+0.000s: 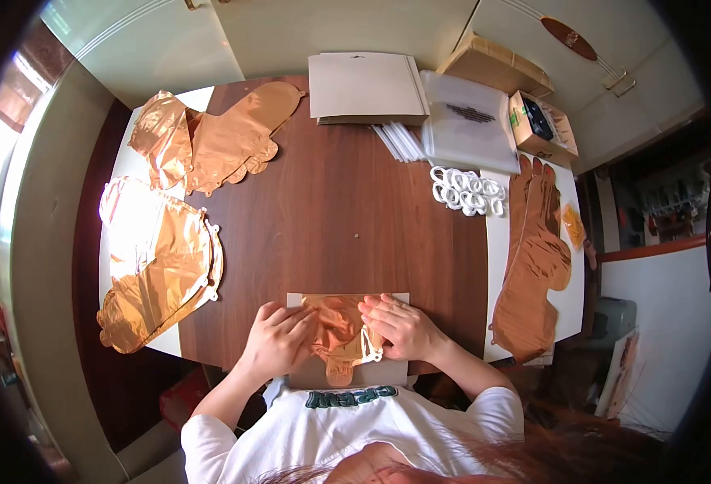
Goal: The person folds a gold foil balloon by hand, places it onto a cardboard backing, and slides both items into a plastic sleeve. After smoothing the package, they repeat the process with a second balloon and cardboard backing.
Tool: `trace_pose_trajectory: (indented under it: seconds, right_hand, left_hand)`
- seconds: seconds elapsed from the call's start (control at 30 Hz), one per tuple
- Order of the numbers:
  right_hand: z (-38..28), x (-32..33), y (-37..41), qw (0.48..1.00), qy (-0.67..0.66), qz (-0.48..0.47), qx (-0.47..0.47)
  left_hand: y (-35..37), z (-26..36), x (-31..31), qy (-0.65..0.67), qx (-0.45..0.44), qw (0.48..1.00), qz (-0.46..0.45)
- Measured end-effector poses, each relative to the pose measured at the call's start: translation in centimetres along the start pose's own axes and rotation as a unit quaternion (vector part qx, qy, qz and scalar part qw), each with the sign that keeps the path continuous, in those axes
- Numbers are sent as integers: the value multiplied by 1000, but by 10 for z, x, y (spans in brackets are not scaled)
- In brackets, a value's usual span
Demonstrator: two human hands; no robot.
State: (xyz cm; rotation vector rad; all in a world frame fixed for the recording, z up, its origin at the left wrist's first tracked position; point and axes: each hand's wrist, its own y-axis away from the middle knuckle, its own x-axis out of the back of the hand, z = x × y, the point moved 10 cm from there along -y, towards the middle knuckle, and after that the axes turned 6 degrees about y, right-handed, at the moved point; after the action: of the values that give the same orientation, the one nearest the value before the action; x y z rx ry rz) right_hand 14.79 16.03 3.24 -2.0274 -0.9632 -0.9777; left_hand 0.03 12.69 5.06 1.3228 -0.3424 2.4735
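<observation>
A folded copper-coloured foil balloon (341,323) lies on a grey card (389,373) at the table's near edge. My left hand (279,339) rests on the balloon's left side, fingers stretched out and lying flat. On its upper right side lies my right hand (400,327), also flat with the fingers extended. A white-edged strip with a small ring shows just below the right hand. A rounded flap of foil reaches down over the lower part of the card. Parts of the card and balloon are hidden beneath both hands.
More foil balloons lie flat at the far left (234,133), near left (162,266) and right (533,266). Toward the back are stacked grey cards (363,87), white straws (400,143), clear plastic bags (468,133), white ribbon coils (467,192) and an open box (561,149).
</observation>
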Motion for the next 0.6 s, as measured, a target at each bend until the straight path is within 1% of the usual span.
trace_pose_trajectory:
  seconds: [0.03, 0.07, 0.17, 0.2, 0.3, 0.43, 0.53, 0.6]
  right_hand:
    - [0, 0, 0, 1000, 2, 1, 1]
    - [1, -1, 0, 1000, 4, -7, -1]
    - [1, -1, 0, 1000, 10, -18, -4]
    - [0, -1, -1, 1000, 13, -14, -2]
    - [1, 0, -1, 1000, 0, -15, 0]
    - [1, 7, -4, 997, -57, -44, -4]
    - [-4, 17, -10, 997, -61, -48, -1]
    - [-5, 17, -17, 997, 60, 1, -38]
  left_hand:
    - [-7, 3, 2, 0, 12, 999, 30]
    - [-16, 16, 3, -52, -26, 998, 38]
    - [-29, 23, -18, -75, 1, 997, 28]
    - [-29, 20, -31, -68, 21, 997, 3]
    - [-23, 21, -48, -85, 31, 996, 19]
    - [-20, 19, -53, -55, 40, 998, 15]
    - [-20, 19, -57, -88, 39, 995, 6]
    - [-20, 19, -58, -102, 41, 994, 16]
